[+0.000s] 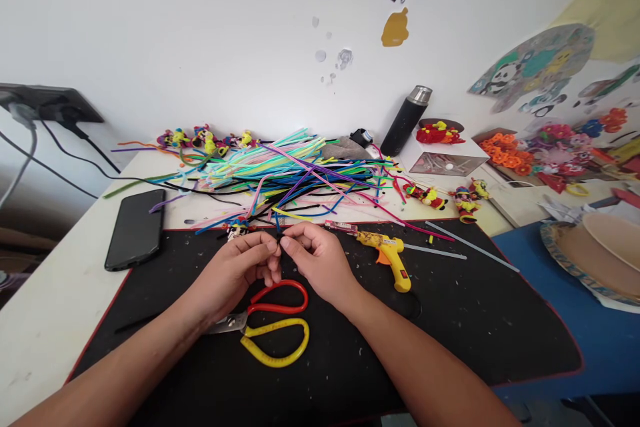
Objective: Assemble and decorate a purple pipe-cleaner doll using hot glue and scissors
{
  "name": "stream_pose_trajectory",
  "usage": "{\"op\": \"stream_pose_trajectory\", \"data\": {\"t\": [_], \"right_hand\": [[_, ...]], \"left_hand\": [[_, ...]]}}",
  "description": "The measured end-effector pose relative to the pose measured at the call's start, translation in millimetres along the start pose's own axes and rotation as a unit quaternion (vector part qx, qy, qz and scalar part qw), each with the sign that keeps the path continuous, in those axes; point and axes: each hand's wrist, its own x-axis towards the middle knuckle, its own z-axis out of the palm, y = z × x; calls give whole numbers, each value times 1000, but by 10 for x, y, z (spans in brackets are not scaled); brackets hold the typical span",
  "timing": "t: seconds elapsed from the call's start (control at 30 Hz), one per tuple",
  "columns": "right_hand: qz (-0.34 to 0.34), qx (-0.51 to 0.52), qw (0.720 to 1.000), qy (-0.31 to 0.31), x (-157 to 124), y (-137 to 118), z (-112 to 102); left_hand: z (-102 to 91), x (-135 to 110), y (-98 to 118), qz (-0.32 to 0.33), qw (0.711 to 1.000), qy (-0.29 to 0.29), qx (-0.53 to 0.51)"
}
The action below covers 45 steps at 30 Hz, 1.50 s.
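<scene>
My left hand [253, 257] and my right hand [313, 257] meet over the black mat [340, 360]. Both pinch a small black piece of pipe cleaner [279, 238] between thumb and forefinger; most of it is hidden by the fingertips. Just behind my left hand lies a small figure [237, 228] with a blue and red top. Below the hands, scissors [277, 327] with one red and one yellow handle rest on the mat, their blades partly under my left wrist. A yellow glue gun [387, 252] lies to the right of my right hand.
A pile of coloured pipe cleaners [280, 167] spreads along the back. A phone [135, 230] lies at left, with a cable crossing behind it. A black flask [407, 121] leans against a white box [445, 157]. Clear glue sticks [473, 247] and several small figures [465, 201] lie at right.
</scene>
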Motion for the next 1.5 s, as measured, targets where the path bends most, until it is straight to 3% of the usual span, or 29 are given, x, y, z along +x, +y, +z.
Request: {"op": "stream_pose_trajectory", "data": {"t": [1.03, 1.5], "right_hand": [[-31, -75, 997, 3, -10, 6, -23], [-18, -24, 1000, 9, 4, -15, -27]], "left_hand": [[-42, 18, -9, -4, 1000, 3, 12], [-79, 25, -39, 7, 1000, 15, -6]]}}
